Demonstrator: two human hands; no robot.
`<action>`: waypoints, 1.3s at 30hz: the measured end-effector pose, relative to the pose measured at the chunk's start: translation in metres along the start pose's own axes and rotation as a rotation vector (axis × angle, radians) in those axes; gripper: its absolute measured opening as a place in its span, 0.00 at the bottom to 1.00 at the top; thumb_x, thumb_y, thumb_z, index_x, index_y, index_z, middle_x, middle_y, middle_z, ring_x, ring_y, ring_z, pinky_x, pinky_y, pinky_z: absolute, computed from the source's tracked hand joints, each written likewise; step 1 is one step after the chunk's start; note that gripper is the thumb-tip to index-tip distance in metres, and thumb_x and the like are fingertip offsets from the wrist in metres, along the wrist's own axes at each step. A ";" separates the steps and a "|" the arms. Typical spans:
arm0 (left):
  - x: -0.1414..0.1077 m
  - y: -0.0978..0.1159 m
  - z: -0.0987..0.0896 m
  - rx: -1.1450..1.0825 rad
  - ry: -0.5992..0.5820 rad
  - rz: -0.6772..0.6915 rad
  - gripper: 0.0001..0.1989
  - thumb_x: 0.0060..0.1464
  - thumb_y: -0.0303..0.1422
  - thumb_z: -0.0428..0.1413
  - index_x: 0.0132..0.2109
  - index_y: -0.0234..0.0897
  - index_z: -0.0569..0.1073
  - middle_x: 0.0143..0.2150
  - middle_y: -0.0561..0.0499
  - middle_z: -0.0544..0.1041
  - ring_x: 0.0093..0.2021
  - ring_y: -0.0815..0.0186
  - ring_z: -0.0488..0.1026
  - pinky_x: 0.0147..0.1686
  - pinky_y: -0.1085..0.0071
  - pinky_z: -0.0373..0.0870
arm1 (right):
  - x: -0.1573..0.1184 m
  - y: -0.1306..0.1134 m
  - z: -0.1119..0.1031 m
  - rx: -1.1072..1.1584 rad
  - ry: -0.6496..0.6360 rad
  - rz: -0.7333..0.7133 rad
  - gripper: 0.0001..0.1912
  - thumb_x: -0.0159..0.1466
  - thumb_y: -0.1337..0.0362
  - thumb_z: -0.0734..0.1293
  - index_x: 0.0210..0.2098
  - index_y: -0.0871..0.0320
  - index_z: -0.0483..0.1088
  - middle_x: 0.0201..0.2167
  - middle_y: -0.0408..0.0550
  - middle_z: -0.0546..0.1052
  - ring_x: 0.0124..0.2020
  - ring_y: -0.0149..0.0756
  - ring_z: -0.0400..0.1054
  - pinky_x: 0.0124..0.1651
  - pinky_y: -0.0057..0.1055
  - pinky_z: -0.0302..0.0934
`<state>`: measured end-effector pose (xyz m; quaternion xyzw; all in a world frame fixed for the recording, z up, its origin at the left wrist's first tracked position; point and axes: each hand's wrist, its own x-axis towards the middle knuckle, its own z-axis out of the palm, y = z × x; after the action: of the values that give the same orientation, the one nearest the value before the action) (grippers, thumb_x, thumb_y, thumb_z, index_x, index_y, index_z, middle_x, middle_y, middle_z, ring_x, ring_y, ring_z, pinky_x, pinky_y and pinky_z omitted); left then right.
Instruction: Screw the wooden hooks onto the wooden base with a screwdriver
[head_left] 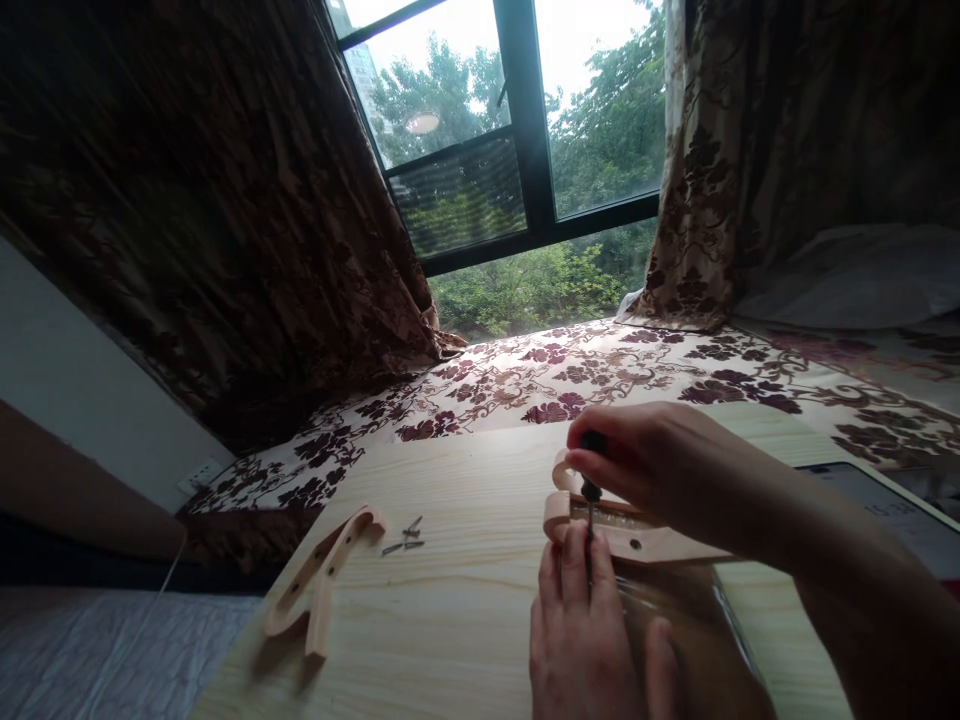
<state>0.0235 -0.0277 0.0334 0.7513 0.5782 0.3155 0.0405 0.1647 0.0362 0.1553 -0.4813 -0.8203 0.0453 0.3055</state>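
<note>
My right hand (637, 455) is closed around the black handle of a screwdriver (592, 470), which stands nearly upright with its shaft pointing down. Beneath it lies a pale, curved wooden piece (637, 543) with a dark hole and a rolled end; a second curled end shows just behind. My left hand (581, 635) presses its fingertips on the near edge of that piece, on both sides of the shaft, with the thumb apart. The screwdriver's tip is hidden by the fingers. Under the hand is a brown, glossy-edged panel (690, 620).
Two more curved wooden pieces (326, 580) lie on the left of the pale wooden board (450, 600). Several screws (409, 538) are beside them. A phone (877, 515) lies at the right. Behind are a floral cloth (555, 375), curtains and a window (525, 130).
</note>
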 end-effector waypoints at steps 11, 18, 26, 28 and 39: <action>0.001 -0.001 0.001 -0.037 -0.027 -0.029 0.27 0.54 0.37 0.53 0.61 0.38 0.65 0.66 0.54 0.60 0.65 0.52 0.58 0.62 0.56 0.60 | 0.001 0.002 0.002 0.018 -0.006 -0.020 0.09 0.66 0.63 0.63 0.31 0.56 0.71 0.22 0.40 0.72 0.21 0.28 0.60 0.26 0.27 0.50; 0.002 0.001 -0.004 -0.013 -0.088 -0.039 0.28 0.55 0.37 0.54 0.62 0.39 0.63 0.67 0.53 0.57 0.66 0.54 0.56 0.63 0.58 0.58 | -0.003 0.002 -0.005 -0.011 0.017 -0.039 0.06 0.64 0.62 0.65 0.33 0.54 0.73 0.21 0.37 0.72 0.21 0.27 0.60 0.26 0.26 0.50; 0.001 -0.002 -0.001 0.002 -0.057 0.002 0.28 0.56 0.39 0.53 0.62 0.37 0.64 0.66 0.50 0.59 0.65 0.52 0.57 0.62 0.56 0.60 | -0.001 0.000 -0.003 0.074 -0.011 -0.110 0.08 0.65 0.67 0.63 0.32 0.57 0.74 0.23 0.39 0.73 0.23 0.27 0.62 0.28 0.26 0.51; 0.001 -0.004 0.000 0.008 -0.071 0.007 0.28 0.56 0.40 0.53 0.62 0.37 0.64 0.66 0.50 0.60 0.65 0.51 0.58 0.61 0.56 0.61 | 0.001 0.002 -0.003 0.050 0.015 -0.071 0.10 0.66 0.65 0.63 0.31 0.57 0.73 0.22 0.40 0.72 0.22 0.27 0.61 0.26 0.26 0.51; 0.000 -0.001 0.000 0.008 -0.023 0.014 0.27 0.57 0.40 0.51 0.62 0.36 0.64 0.66 0.51 0.59 0.66 0.54 0.56 0.63 0.58 0.58 | -0.004 -0.007 -0.005 0.072 -0.032 -0.138 0.07 0.65 0.66 0.64 0.34 0.55 0.75 0.25 0.39 0.74 0.25 0.28 0.63 0.29 0.26 0.52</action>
<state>0.0227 -0.0277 0.0334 0.7590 0.5737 0.3049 0.0418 0.1641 0.0281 0.1601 -0.4116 -0.8541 0.0610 0.3120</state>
